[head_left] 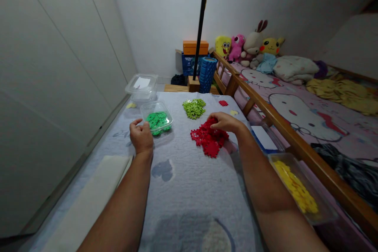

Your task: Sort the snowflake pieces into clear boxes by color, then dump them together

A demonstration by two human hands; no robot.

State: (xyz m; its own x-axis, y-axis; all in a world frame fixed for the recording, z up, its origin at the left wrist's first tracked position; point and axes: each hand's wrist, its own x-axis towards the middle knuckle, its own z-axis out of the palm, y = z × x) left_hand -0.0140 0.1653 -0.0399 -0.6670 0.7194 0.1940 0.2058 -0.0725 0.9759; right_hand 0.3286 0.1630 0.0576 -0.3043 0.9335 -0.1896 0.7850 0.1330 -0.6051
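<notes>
My left hand (141,136) grips the near edge of a clear plastic container (161,108) that holds dark green puzzle-like pieces (158,121). My right hand (226,123) rests with fingers curled on the far side of a pile of red pieces (208,139) on the pale blue blanket (189,189). A heap of light green pieces (194,108) lies further back between the two hands. A single red piece (223,103) lies apart behind my right hand.
A clear lidded box (142,86) stands at the back left. A container of yellow pieces (297,191) sits by my right arm. A wooden bed rail (283,126) runs along the right, with plush toys (251,45) behind. A black pole (201,27) and blue foam roller (207,74) stand at the back.
</notes>
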